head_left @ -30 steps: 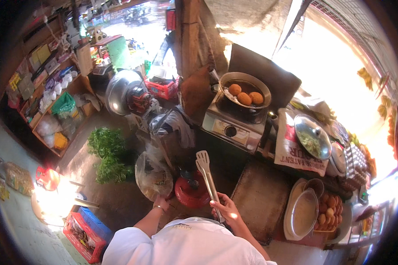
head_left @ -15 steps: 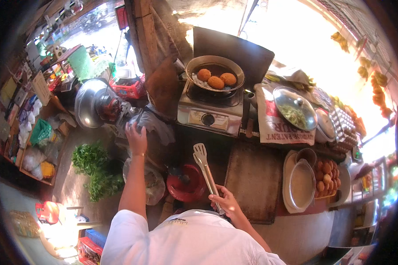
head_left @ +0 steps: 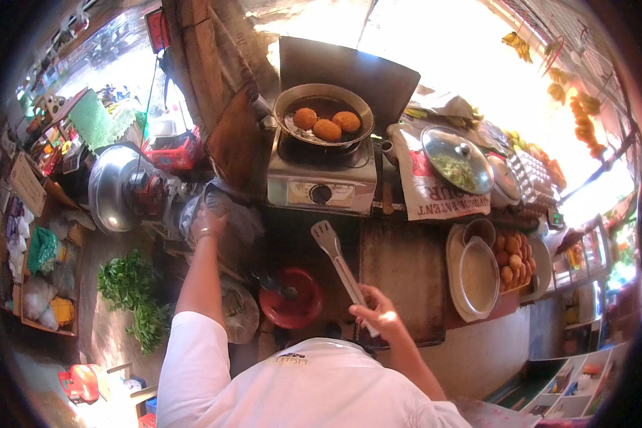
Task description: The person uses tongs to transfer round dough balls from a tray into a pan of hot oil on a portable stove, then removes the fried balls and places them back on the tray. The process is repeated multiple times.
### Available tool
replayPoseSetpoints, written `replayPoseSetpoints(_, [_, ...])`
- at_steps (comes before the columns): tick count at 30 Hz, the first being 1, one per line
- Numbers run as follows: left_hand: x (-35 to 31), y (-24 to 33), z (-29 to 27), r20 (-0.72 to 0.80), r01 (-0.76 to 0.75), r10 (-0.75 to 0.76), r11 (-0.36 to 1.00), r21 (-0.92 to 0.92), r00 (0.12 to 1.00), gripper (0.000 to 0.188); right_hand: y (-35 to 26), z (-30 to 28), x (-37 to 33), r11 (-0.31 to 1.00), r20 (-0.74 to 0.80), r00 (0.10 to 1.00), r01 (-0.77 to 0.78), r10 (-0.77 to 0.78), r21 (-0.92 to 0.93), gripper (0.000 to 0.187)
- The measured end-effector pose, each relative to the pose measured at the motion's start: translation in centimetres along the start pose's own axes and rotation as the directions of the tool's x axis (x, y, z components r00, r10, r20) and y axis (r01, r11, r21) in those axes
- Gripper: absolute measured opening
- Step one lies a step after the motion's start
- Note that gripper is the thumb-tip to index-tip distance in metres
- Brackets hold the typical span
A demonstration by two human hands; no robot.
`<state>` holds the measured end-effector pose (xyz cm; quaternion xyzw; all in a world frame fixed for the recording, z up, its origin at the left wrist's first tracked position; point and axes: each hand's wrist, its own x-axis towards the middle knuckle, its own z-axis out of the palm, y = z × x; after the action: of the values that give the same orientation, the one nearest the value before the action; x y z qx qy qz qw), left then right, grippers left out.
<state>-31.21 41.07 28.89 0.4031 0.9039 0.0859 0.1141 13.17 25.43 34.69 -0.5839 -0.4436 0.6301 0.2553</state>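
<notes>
My right hand (head_left: 379, 312) is closed round the lower end of metal tongs (head_left: 344, 269), whose slotted tips point up and away from me. My left hand (head_left: 210, 222) reaches into pale, see-through plastic bags (head_left: 237, 220) left of the stove; its fingers are partly lost among the plastic. Three browned, breaded balls sit in oil in a frying pan (head_left: 369, 118), the nearest ball (head_left: 327, 130) toward me. The pan rests on a silver gas stove (head_left: 322, 192) with a black knob. The tongs are apart from the pan.
A glass-lidded pan (head_left: 456, 160) stands on a printed cloth sack right of the stove. Nearer are a dark flat tray (head_left: 401, 278), a clear tub (head_left: 479, 279) and a tray of brown eggs (head_left: 512, 260). A red basin (head_left: 291, 307) and leafy greens (head_left: 130, 292) lie lower left.
My left hand has pushed further into the plastic bags, its fingers now less visible. The tongs have shifted slightly right with my right hand. The whole view has turned a little.
</notes>
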Motion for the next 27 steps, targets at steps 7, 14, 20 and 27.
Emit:
replayPoseSetpoints(7, [-0.1,-0.6,0.2,-0.028,-0.041,0.039,0.997,-0.064,0.999,0.074,-10.3,-2.6,2.0,0.826,-0.063,0.892,0.385,-0.447,-0.412,0.073])
replayPoseSetpoints(14, [-0.3,-0.6,0.1,-0.029,-0.033,0.030,0.994,-0.107,0.999,0.073,-21.8,-3.4,4.1,0.183,-0.032,0.542,0.227,-0.840,-0.957,0.060])
replayPoseSetpoints(20, [0.1,-0.8,0.5,-0.051,-0.053,0.047,0.989,-0.138,0.998,0.075,-29.2,-1.7,7.5,-0.181,0.121,0.431,-0.101,-0.894,-0.978,0.034])
replayPoseSetpoints(27, [-0.1,-0.9,0.3,-0.065,-0.061,0.053,0.989,-0.134,0.997,0.069,-32.1,2.1,12.0,-0.429,0.265,0.525,-0.220,-0.809,-0.876,0.014])
